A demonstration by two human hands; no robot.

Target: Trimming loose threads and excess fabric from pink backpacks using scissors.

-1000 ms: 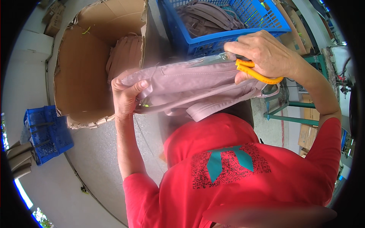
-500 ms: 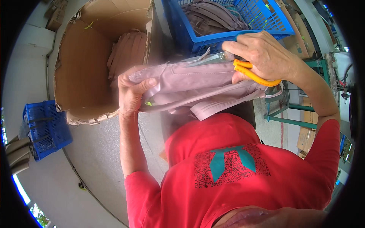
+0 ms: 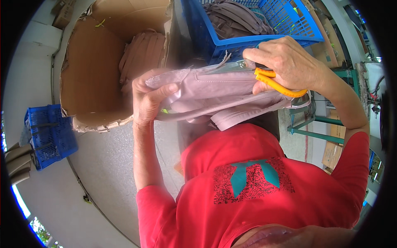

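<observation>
A small blue crate (image 3: 49,134) is seen on the grey floor (image 3: 107,165), far to the left of the pink cloth piece (image 3: 215,93). Some folded grey things (image 3: 16,163) are stacked just beside that crate, at the very edge. A big open cardboard box (image 3: 89,78) is found up and to the left of the pink cloth piece, and a pile of pinkish-brown cloth pieces (image 3: 142,51) is packed on edge inside it, at its right side. The left end of the pink cloth piece is gripped by the left hand (image 3: 147,99): the thumb is pressed on the front and the other fingers are curled around the back. A little spot of bright green (image 3: 165,110) is seen at that hand, under the cloth. The pink cloth piece is held up in the air, stretched sideways between the two hands, above the red shirt (image 3: 256,186) of the person. A strap of the same cloth (image 3: 235,118) is hung down from its lower edge. A big blue crate (image 3: 256,39) is seen just behind the pink cloth piece, and dark brownish cloth pieces (image 3: 235,18) are piled in it. The right end of the cloth is covered by the right hand (image 3: 289,62), which is closed around small scissors with yellow handles (image 3: 277,84). The blades are hidden, so it cannot be told whether the cloth is touched by them. A green metal frame (image 3: 318,124) is seen down and to the right of the pink cloth piece.
</observation>
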